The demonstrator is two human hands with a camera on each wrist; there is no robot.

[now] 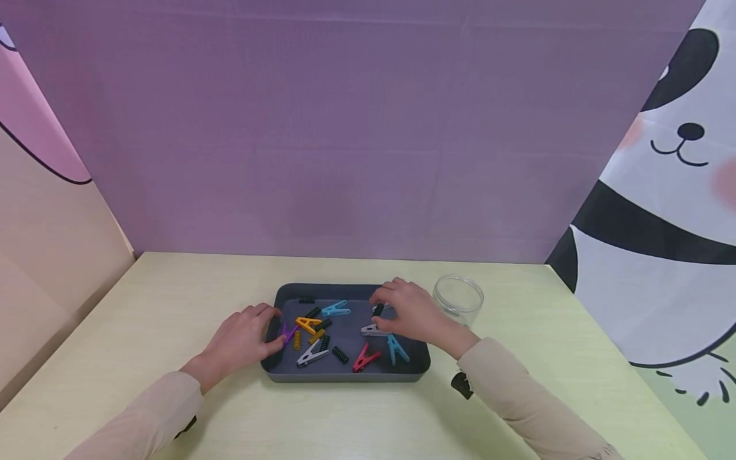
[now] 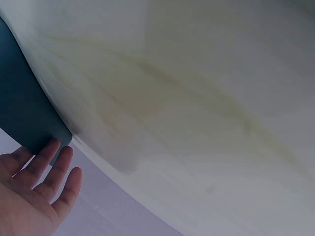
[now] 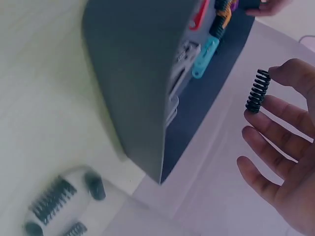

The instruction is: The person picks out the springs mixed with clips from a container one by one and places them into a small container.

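Note:
My right hand [image 1: 411, 311] is over the right part of a dark grey tray [image 1: 345, 377]. Its thumb and fingers pinch a black coil spring [image 3: 258, 91] by the two ends, held lengthwise above the rim in the right wrist view. On the tray's left side rests my left hand [image 1: 247, 333], fingers spread and fairly straight against the wall [image 2: 29, 93]. Beside its thumb lies a purple clothespin [image 1: 290, 333]. Also in the tray are a yellow clothespin [image 1: 308, 323], a red one [image 1: 365, 359], blue ones [image 1: 398, 349], grey ones [image 1: 312, 354], and several black and yellow springs [image 1: 340, 354].
A clear round jar [image 1: 458, 298] without a lid stands behind and right of the tray. Black springs [image 3: 54, 200] show inside it in the right wrist view. The pale wooden table [image 1: 322, 421] ends at a purple backdrop [image 1: 345, 160].

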